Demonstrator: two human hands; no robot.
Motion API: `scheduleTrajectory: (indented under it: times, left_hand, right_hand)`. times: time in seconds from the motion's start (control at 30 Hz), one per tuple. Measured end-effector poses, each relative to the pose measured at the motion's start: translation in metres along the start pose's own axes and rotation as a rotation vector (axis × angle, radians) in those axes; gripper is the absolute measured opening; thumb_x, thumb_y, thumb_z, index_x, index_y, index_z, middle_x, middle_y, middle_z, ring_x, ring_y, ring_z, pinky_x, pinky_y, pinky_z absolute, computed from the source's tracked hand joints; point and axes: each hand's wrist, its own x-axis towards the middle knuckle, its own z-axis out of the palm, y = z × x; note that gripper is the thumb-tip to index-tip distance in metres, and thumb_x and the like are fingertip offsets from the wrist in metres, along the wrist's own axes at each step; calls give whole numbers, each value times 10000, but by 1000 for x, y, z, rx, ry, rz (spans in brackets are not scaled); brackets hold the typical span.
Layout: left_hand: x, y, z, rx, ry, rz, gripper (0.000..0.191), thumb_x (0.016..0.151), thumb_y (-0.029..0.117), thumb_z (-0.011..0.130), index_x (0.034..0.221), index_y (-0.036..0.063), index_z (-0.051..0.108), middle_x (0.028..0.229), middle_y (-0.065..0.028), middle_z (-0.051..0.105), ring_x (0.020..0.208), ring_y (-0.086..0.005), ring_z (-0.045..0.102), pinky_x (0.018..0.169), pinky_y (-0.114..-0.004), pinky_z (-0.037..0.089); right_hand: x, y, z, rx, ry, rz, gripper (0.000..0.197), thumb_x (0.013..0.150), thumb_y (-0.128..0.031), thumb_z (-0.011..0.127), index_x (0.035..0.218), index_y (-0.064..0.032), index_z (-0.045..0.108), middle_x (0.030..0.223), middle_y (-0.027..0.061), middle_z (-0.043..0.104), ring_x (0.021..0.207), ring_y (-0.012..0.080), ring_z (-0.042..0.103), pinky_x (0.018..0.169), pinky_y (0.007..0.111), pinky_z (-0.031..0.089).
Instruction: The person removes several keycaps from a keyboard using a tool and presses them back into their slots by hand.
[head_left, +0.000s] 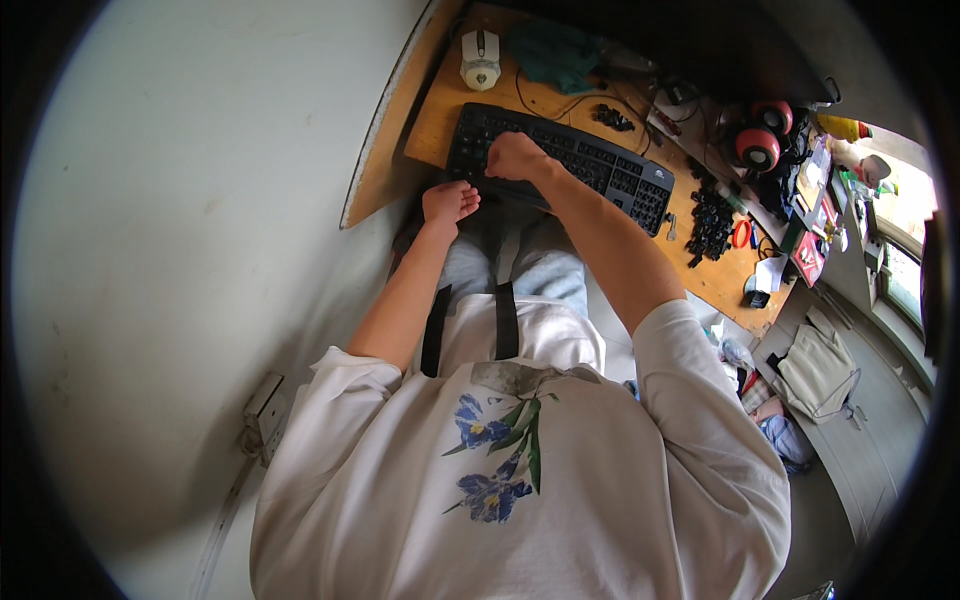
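Note:
A black computer keyboard (577, 169) lies at a slant along the front of the wooden desk. Many of its key positions look bare of caps. My right hand (516, 156) is over the keyboard's left part, fingers curled downward; whether they pinch anything is hidden. Just off the front left edge of the keyboard, my left hand (450, 202) is raised with its fingers bent inward, and its palm cannot be seen into. Small black pieces, apparently loose keycaps, lie in a large pile (709, 221) right of the keyboard and a smaller cluster (613, 118) behind it.
A white mouse (480, 61) and a dark green cloth (555, 56) are at the back left. Red-and-black speakers (757, 150) stand at the back right. An orange ring (742, 233) and a small metal key (671, 226) lie near the pile. A wall (187, 225) borders my left side.

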Motion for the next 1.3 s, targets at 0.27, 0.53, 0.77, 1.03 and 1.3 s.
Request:
scheduleTrajectory:
  times: [0.27, 0.53, 0.77, 1.03, 1.3]
  left_hand:
    - [-8, -5, 19, -98, -13, -39, 139, 893, 132, 664, 930, 0, 641, 865, -115, 692, 767, -218, 695, 695, -339, 605]
    - [-5, -6, 21, -135, 3, -92, 155, 901, 162, 661, 919, 11, 631, 860, -109, 693, 755, -215, 693, 688, -337, 606]
    - [-4, -6, 23, -128, -18, -103, 137, 903, 144, 642, 924, 9, 629, 871, -115, 693, 762, -220, 694, 689, -337, 606]
    - [-9, -6, 23, -145, -6, -76, 134, 905, 132, 638, 915, -1, 629, 862, -118, 696, 764, -220, 696, 691, -340, 606]
    - [-11, -6, 24, -146, 9, -54, 148, 911, 129, 630, 934, -17, 629, 874, -118, 693, 769, -217, 696, 699, -334, 606]
  right_hand:
    - [-4, 3, 3, 6, 11, -97, 177, 717, -247, 729, 807, -96, 742, 771, 119, 700, 762, 296, 680, 725, 377, 537]
    - [-7, -7, 2, -37, 26, -61, 167, 729, -246, 696, 821, -114, 740, 857, 128, 703, 852, 328, 668, 765, 408, 535]
    - [-6, -4, 5, -103, 32, -46, 192, 726, -254, 696, 850, -114, 743, 860, 140, 699, 854, 334, 667, 774, 414, 533]
    - [-11, -3, 8, 30, 78, -73, 106, 732, -168, 686, 806, -118, 744, 868, 131, 709, 874, 327, 670, 776, 413, 537]
    - [-18, -2, 5, 29, 113, -139, 167, 758, -212, 650, 853, -111, 743, 858, 119, 708, 841, 313, 672, 776, 389, 535]
